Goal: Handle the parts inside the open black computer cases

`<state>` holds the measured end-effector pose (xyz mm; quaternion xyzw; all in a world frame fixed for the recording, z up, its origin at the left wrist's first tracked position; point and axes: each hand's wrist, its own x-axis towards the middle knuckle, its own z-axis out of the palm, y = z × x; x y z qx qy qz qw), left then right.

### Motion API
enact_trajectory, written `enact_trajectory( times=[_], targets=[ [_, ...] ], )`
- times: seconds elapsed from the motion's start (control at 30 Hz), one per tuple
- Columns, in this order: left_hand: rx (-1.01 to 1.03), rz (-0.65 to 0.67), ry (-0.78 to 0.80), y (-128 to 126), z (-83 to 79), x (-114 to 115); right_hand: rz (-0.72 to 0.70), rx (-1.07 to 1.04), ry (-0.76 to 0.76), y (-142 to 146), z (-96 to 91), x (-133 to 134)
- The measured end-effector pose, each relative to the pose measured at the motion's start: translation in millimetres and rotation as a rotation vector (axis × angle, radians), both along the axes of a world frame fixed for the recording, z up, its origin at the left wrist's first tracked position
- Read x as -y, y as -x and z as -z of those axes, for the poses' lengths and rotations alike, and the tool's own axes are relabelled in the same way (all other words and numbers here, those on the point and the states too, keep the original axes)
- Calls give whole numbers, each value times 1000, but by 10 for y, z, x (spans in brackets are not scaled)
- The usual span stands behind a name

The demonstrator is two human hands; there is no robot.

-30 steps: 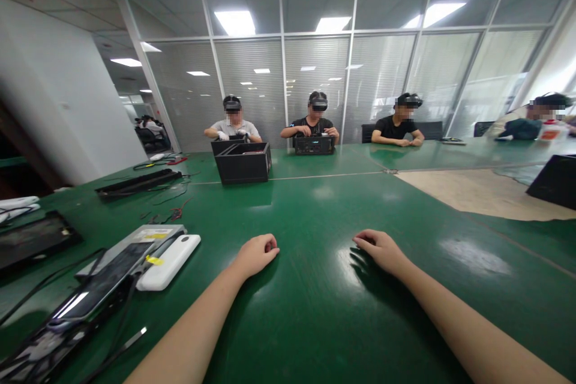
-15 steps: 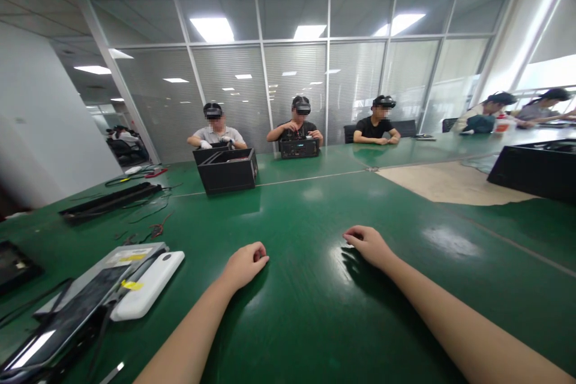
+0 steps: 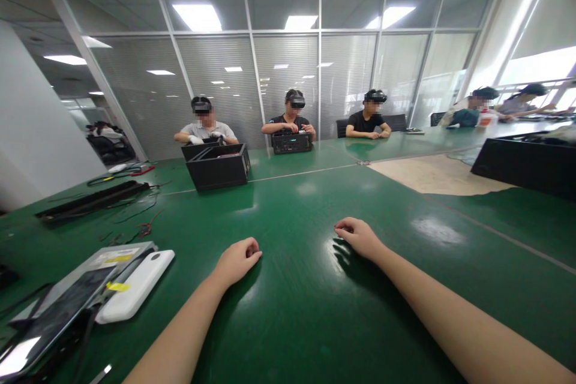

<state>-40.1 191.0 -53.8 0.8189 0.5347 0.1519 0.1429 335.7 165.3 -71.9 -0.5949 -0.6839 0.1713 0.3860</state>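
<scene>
The left grip [image 3: 237, 261] and right grip [image 3: 359, 237] are seen half-curled, apparently empty; the white, round-cornered, seemingly plastic slab [image 3: 137, 288] is judged light, stiff, best grasped across its long edges.

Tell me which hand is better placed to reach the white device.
Probably the left hand: the white device lies to its left, clearly nearer to it than to the right hand.

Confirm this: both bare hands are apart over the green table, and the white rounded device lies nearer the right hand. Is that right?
Not quite: the white rounded device lies nearer the left hand, not the right hand, as the head view shows. Both bare hands are indeed apart over the green table.
</scene>
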Motion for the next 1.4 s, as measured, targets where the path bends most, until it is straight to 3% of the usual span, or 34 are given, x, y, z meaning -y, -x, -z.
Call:
enact_trajectory(
  times=[1.4],
  targets=[
    [-30,-24,-23,-7,-10,48,-49,4,31,27,5,15]
  ],
)
